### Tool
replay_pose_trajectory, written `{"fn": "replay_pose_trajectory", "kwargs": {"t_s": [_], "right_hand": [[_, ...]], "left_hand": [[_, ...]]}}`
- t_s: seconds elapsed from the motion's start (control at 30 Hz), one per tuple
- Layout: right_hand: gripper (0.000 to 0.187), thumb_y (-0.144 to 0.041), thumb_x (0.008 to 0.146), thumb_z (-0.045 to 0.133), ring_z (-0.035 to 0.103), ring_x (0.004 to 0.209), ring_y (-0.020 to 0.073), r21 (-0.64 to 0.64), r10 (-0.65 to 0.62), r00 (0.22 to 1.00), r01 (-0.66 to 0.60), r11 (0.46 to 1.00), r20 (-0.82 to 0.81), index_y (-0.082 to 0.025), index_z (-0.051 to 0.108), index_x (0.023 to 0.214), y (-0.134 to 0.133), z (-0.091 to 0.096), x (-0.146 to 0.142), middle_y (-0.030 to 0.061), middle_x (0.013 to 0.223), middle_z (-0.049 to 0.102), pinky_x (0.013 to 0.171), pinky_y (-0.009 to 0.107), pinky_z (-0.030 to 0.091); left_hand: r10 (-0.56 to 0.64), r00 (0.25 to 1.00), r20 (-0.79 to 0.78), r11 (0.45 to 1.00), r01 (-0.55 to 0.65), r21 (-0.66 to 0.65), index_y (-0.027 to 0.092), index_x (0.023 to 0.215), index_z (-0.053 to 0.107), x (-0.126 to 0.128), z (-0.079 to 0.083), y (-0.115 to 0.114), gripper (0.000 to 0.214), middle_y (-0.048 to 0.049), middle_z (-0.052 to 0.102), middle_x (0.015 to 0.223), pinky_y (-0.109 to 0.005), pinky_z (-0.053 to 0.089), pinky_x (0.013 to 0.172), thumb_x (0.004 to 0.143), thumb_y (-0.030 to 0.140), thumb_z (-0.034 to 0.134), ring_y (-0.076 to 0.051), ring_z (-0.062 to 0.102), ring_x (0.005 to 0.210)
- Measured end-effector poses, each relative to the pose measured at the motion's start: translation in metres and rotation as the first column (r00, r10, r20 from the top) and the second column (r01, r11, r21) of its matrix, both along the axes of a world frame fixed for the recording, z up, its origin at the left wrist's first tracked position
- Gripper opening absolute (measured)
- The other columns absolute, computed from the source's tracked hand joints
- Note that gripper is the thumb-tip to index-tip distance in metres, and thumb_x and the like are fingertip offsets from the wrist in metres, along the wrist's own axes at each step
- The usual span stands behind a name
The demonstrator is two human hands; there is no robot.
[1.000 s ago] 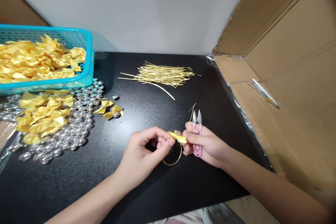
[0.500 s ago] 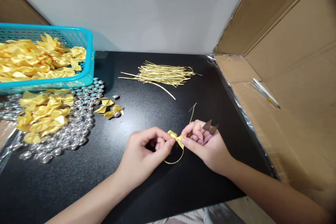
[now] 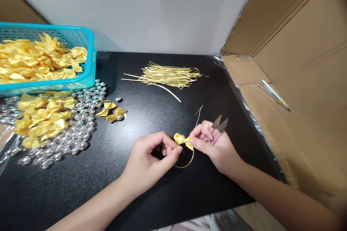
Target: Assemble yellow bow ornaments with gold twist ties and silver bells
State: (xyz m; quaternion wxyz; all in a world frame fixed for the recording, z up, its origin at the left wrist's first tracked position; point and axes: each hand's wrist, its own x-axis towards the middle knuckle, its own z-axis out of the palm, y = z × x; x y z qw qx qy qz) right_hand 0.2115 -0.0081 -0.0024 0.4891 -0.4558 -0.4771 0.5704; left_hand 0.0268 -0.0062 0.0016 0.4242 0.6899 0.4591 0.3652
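Between my two hands is a small yellow ribbon bow (image 3: 184,140), held above the black table. Thumb and forefinger of my left hand (image 3: 151,153) pinch at its left end, by a thin gold cord (image 3: 187,166) that loops below the bow. My right hand (image 3: 214,148) pinches the bow's right end. Tucked in that same palm are small thread snips (image 3: 219,126) with purple handles, blades pointing up and apart. A loose cord end stands up behind the right fingers. What the left fingertips press together is partly hidden.
At the back lies a bundle of gold cords (image 3: 170,75). A turquoise basket (image 3: 90,57) of yellow bows stands left, with silver beads (image 3: 78,130) and a pile of bows (image 3: 43,119) before it. Two bows (image 3: 116,114) lie nearer the middle. A white pen-like tool (image 3: 275,95) rests on cardboard at right.
My hands have drawn slightly apart, so more of the bow shows. The right hand has turned a little, and the snips' blades stand more upright. The cord loop has shifted right.
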Motion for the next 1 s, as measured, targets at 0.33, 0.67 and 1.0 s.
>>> {"fn": "replay_pose_trajectory", "kwargs": {"t_s": [0.33,0.67,1.0], "right_hand": [[0.042,-0.001,0.074,0.066,0.067,0.061,0.0193,0.697,-0.215,0.884,-0.155,0.700,0.414,-0.025,0.036,0.055,-0.001,0.010,0.008,-0.0004,0.071,0.078,0.056,0.036,0.056],[0.045,-0.004,0.075,0.068,0.069,0.074,0.0208,0.665,-0.346,0.815,-0.065,0.744,0.466,-0.024,0.031,0.057,0.021,-0.006,0.033,0.0020,0.080,0.076,0.065,0.035,0.052],[0.038,-0.020,0.068,0.066,0.062,0.072,0.0208,0.515,-0.626,0.487,0.358,0.779,0.609,-0.025,0.030,0.058,0.076,-0.033,0.110,0.0037,0.072,0.070,0.073,0.034,0.046]], "left_hand": [[-0.079,0.994,0.076,0.997,0.080,-0.012,0.018,0.079,0.065,-0.005,0.001,0.004,0.014,-0.0049,0.065,0.076,-0.028,0.043,0.058,0.085,0.029,0.061,-0.016,0.055,0.066],[-0.005,1.000,-0.010,1.000,0.005,0.016,0.020,0.076,0.062,-0.007,0.000,0.007,0.015,-0.0020,0.063,0.072,-0.027,0.043,0.058,0.089,0.025,0.056,-0.015,0.056,0.065],[-0.056,0.891,-0.451,0.954,0.181,0.240,0.019,0.091,0.064,-0.017,-0.010,0.020,0.014,-0.0068,0.067,0.092,-0.040,0.047,0.076,0.081,0.028,0.061,-0.025,0.058,0.086]]}}
